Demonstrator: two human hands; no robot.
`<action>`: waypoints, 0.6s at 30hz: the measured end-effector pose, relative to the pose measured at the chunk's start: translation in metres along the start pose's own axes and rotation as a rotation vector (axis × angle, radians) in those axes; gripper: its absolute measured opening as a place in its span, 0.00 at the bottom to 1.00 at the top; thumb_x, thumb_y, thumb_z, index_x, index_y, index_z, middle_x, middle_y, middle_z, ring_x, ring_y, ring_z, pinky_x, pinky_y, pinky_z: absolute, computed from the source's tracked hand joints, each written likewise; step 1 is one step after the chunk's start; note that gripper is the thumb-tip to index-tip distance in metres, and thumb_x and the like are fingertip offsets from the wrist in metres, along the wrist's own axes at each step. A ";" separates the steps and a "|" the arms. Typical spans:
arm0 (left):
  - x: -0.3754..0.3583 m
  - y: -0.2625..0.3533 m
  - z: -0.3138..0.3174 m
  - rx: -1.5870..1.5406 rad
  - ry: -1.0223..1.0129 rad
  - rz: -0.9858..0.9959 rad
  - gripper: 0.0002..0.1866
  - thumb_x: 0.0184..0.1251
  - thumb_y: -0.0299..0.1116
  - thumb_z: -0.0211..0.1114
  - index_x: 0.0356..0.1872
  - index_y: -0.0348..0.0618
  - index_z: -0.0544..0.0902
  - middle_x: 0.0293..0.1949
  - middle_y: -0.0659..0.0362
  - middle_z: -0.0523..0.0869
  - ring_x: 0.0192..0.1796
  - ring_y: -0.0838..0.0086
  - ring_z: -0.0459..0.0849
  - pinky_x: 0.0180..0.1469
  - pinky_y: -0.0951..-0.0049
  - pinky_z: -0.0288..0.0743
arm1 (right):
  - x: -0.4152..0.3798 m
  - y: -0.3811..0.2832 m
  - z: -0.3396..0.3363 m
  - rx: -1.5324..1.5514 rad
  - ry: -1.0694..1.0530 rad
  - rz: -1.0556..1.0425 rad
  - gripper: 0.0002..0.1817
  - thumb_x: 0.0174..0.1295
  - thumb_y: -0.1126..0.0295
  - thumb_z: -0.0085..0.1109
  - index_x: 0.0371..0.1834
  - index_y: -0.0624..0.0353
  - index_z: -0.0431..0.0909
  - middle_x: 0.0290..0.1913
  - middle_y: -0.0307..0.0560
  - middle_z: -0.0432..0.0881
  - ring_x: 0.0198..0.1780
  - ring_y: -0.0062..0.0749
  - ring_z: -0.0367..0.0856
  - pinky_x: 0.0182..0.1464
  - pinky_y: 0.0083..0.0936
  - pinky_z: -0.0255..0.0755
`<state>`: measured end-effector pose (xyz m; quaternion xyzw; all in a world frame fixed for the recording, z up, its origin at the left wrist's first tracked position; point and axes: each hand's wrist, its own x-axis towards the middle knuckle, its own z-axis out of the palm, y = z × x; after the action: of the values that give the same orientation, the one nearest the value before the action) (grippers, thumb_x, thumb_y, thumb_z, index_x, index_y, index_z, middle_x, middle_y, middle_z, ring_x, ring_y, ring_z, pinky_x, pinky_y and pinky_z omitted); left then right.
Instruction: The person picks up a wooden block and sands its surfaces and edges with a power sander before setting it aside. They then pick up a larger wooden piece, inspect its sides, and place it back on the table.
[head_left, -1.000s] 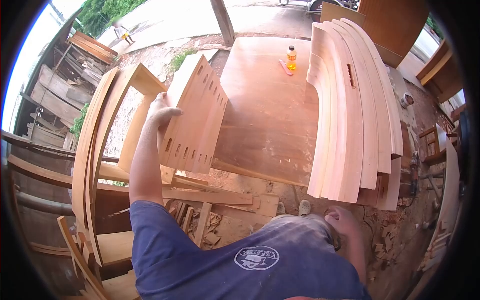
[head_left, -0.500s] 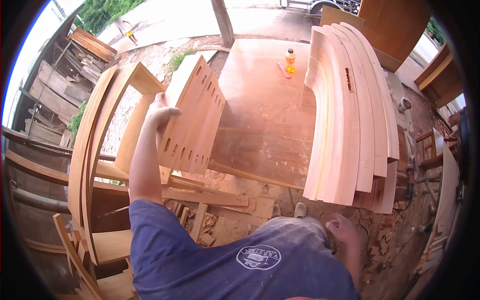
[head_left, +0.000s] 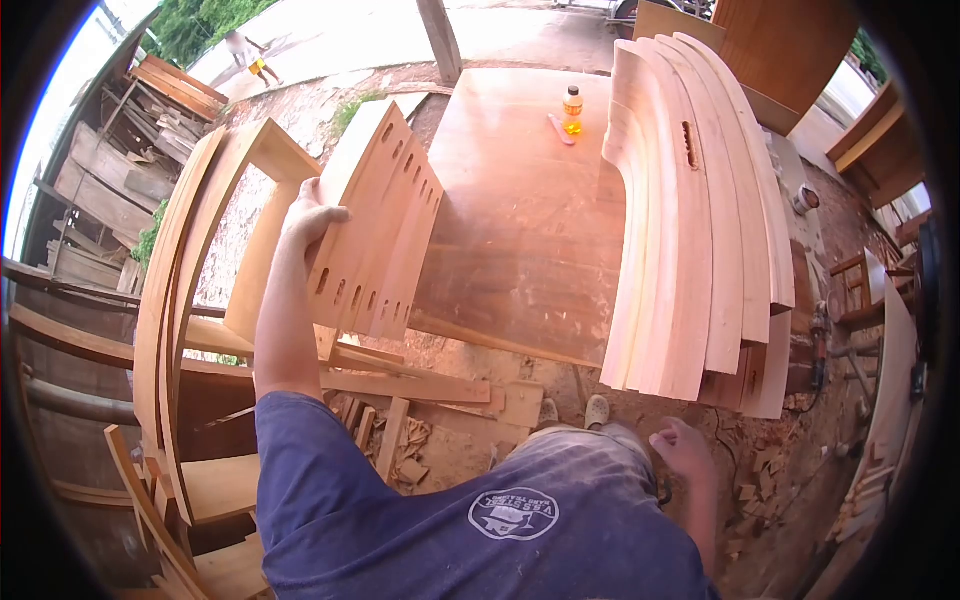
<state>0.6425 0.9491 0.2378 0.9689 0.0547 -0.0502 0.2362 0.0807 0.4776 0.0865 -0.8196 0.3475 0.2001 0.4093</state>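
My left hand [head_left: 313,212] grips the left edge of a stack of pale wooden boards [head_left: 378,240], with the thumb over the near face. Rows of oblong slots run along two sides of that face. The stack stands tilted at the left side of a brown wooden table [head_left: 510,250]; its far side is hidden. My right hand [head_left: 682,446] hangs low by my hip with its fingers curled, and no object shows in it. Nearest to it are several curved wooden pieces [head_left: 665,250] stacked on the table's right side, one with a slot in its face.
A bottle of yellow liquid [head_left: 572,112] and a pink flat object [head_left: 558,130] sit on the table. Curved wooden frames [head_left: 180,300] stand at my left. Offcuts [head_left: 395,440] litter the ground. A power tool [head_left: 820,345] lies at the right. Another person [head_left: 252,60] is far off.
My view has shifted slightly, so the table and the curved pieces appear higher and further left. My left hand keeps its hold on the boards. The distant person has moved.
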 end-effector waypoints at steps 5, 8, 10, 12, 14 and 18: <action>-0.009 -0.003 0.025 0.245 0.398 0.203 0.45 0.61 0.51 0.79 0.81 0.57 0.73 0.74 0.54 0.80 0.78 0.58 0.77 0.79 0.53 0.72 | -0.002 -0.002 0.012 -0.164 -0.103 -0.031 0.35 0.67 0.53 0.72 0.73 0.64 0.81 0.58 0.62 0.93 0.60 0.54 0.92 0.65 0.42 0.84; -0.038 0.003 0.031 0.369 0.559 0.455 0.26 0.69 0.45 0.75 0.67 0.54 0.84 0.72 0.56 0.81 0.75 0.60 0.79 0.76 0.52 0.71 | 0.001 0.003 0.016 -0.198 -0.174 -0.062 0.36 0.67 0.52 0.70 0.73 0.63 0.81 0.59 0.62 0.92 0.62 0.56 0.91 0.67 0.43 0.83; -0.069 0.009 0.051 0.125 0.528 0.684 0.16 0.68 0.33 0.76 0.56 0.46 0.89 0.56 0.55 0.91 0.61 0.61 0.89 0.65 0.57 0.81 | 0.005 0.015 0.012 -0.199 -0.192 -0.059 0.35 0.67 0.52 0.70 0.73 0.63 0.82 0.60 0.63 0.92 0.62 0.57 0.90 0.68 0.44 0.82; -0.126 0.023 0.085 -0.117 0.374 0.727 0.11 0.67 0.27 0.75 0.49 0.41 0.90 0.44 0.54 0.94 0.48 0.64 0.93 0.54 0.62 0.86 | 0.002 0.013 -0.002 -0.262 -0.173 -0.063 0.34 0.68 0.52 0.69 0.73 0.62 0.81 0.60 0.63 0.91 0.63 0.58 0.90 0.68 0.46 0.82; -0.182 0.024 0.133 -0.221 0.164 0.700 0.08 0.68 0.24 0.75 0.46 0.37 0.91 0.39 0.54 0.94 0.42 0.67 0.94 0.48 0.66 0.87 | 0.004 0.023 -0.014 -0.315 -0.149 -0.053 0.33 0.70 0.52 0.69 0.73 0.62 0.81 0.61 0.61 0.92 0.63 0.58 0.90 0.68 0.47 0.82; -0.296 -0.005 0.242 -0.170 -0.320 0.604 0.08 0.68 0.27 0.75 0.45 0.37 0.92 0.41 0.52 0.95 0.41 0.67 0.95 0.49 0.66 0.88 | -0.007 0.056 -0.032 -0.234 -0.117 -0.028 0.32 0.72 0.53 0.68 0.74 0.61 0.81 0.61 0.61 0.92 0.64 0.58 0.89 0.69 0.47 0.81</action>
<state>0.3313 0.8174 0.0580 0.8980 -0.2680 -0.1245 0.3259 0.0363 0.4304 0.0799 -0.8535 0.2856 0.2811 0.3332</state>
